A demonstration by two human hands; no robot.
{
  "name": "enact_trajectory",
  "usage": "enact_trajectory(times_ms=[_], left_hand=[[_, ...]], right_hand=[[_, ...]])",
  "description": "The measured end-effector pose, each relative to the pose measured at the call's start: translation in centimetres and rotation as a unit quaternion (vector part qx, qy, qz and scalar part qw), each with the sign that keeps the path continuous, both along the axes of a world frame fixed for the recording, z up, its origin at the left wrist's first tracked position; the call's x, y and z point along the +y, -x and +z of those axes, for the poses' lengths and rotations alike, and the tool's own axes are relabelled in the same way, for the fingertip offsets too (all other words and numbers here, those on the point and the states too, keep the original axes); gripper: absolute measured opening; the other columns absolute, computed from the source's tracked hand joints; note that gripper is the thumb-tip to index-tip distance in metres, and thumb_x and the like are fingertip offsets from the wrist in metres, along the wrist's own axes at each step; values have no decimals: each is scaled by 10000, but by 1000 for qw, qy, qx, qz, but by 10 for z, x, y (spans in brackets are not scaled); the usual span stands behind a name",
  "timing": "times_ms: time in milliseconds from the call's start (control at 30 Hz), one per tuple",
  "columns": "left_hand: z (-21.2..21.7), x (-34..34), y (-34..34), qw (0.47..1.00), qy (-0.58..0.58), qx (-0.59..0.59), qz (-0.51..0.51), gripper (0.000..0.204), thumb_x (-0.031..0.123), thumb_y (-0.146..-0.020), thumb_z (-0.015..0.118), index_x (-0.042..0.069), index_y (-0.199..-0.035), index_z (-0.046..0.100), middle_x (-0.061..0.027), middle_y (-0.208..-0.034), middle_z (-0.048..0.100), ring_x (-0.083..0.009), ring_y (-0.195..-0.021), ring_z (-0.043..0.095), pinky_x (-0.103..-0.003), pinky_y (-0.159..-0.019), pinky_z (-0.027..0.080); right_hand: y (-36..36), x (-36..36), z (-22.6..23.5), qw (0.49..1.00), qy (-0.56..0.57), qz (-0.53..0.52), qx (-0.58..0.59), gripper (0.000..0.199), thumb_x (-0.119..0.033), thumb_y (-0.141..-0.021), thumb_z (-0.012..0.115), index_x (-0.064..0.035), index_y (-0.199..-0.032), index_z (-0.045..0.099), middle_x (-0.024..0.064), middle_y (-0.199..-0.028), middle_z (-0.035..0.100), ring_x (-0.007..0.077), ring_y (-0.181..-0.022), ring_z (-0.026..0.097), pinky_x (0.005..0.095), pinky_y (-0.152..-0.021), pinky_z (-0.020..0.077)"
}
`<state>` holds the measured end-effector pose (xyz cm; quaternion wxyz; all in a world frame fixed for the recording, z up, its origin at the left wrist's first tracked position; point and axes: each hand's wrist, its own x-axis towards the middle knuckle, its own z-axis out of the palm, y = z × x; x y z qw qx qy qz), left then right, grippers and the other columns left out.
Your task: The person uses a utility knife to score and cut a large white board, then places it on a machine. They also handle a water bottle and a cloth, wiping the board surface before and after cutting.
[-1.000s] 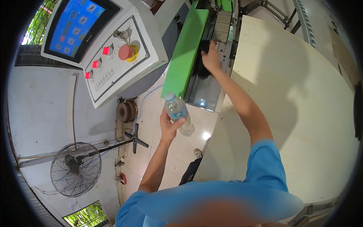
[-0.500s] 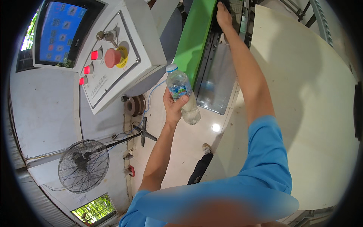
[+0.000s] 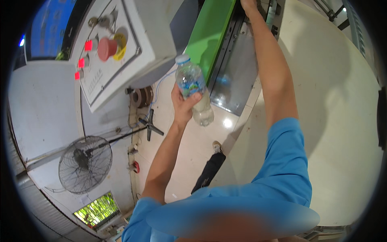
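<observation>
My left hand (image 3: 184, 105) is closed round the middle of a clear plastic bottle (image 3: 194, 84) with a pale blue cap and a blue printed label. The bottle tilts slightly, its cap up and to the left. A pale see-through look fills its lower part, but the liquid level is hard to make out. My right arm stretches far forward to a machine with a long green cover (image 3: 209, 36). At the upper edge only part of my right hand (image 3: 249, 5) shows, beside the green cover; its fingers are cut off from view.
At the left stands a white control box (image 3: 105, 52) with a red stop button (image 3: 107, 49), keys, lit red buttons and a screen (image 3: 50, 30). A floor fan (image 3: 85, 164) is at lower left. A large cream tabletop (image 3: 334, 121) spans the right; a metal plate (image 3: 231, 90) adjoins the green cover.
The whole view has shifted, so the control box and screen sit farther up and left. My right hand is now mostly beyond the upper edge. The bottle stays in my left hand.
</observation>
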<state>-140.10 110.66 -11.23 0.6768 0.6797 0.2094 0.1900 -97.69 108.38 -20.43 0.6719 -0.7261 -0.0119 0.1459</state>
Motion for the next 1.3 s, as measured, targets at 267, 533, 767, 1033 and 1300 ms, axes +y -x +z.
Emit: enact_trajectory(times_ms=[267, 533, 767, 1033, 1300], left_hand=[[-1, 3, -4, 998, -3, -32, -48, 608, 228, -771, 798, 1, -1278, 552, -74, -1092, 657, -160, -984, 616, -304, -899, 479], [21, -8, 38, 990, 68, -101, -73, 693, 194, -728, 851, 1, -1323, 552, -64, -1190, 639, -160, -1102, 578, -313, -999, 429], [8, 30, 222, 981, 127, -94, -114, 694, 142, -748, 807, 7, -1365, 521, -57, -1186, 634, -155, -1100, 576, -306, -991, 431], [-20, 114, 437, 991, 132, 21, 12, 583, 103, -759, 812, 27, -1277, 556, -44, -1100, 635, -139, -1029, 595, -310, -940, 463], [-53, 214, 480, 987, 60, 38, 142, 621, 128, -770, 832, 58, -1293, 504, -55, -1120, 630, -166, -1056, 595, -325, -962, 461]], right_hand=[[154, -32, 5, 992, 40, -29, -114, 580, -371, -1009, 421, 5, -1451, 406, 300, -1434, 476, 475, -1345, 424, 467, -1115, 353], [348, -50, -14, 974, -200, -72, 74, 405, -162, -976, 538, 25, -1332, 488, 204, -1234, 607, 302, -1130, 575, 384, -989, 427], [433, -50, -4, 989, -6, -145, 2, 281, -101, -961, 598, -33, -1228, 540, 155, -1127, 645, 272, -1020, 616, 379, -898, 463], [577, 5, 36, 901, -313, 122, 275, 325, -4, -889, 619, -7, -1212, 577, 145, -1130, 648, 256, -1061, 635, 389, -944, 527], [629, 55, 12, 858, -280, 207, 378, 440, -77, -894, 549, -53, -1330, 500, 150, -1211, 626, 318, -1121, 630, 465, -1006, 511]])
